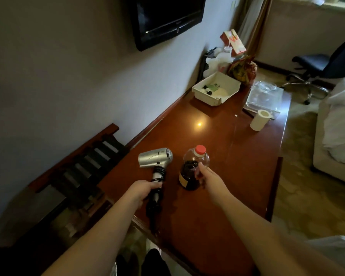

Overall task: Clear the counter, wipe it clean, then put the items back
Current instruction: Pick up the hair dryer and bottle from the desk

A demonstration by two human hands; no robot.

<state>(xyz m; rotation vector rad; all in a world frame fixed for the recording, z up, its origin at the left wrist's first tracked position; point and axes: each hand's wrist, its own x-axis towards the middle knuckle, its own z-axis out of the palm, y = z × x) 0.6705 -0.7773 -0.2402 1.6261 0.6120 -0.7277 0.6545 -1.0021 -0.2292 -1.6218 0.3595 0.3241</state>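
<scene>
A silver hair dryer point(154, 157) lies on the reddish-brown wooden counter point(233, 152), its black cord wound around the handle. My left hand point(141, 191) grips that handle at the near left of the counter. Just right of it stands a bottle of dark liquid point(189, 172) with a red cap and a yellow label. My right hand point(208, 181) is at the bottle's right side, fingers against it; how firmly it holds is blurred.
At the far end sit a white tray point(216, 89) with small items, a clear plastic box point(264, 98), a toilet paper roll point(259, 119) and bags. A wooden luggage rack point(84, 164) stands left, a bed point(341, 124) right, and a TV point(167, 18) on the wall.
</scene>
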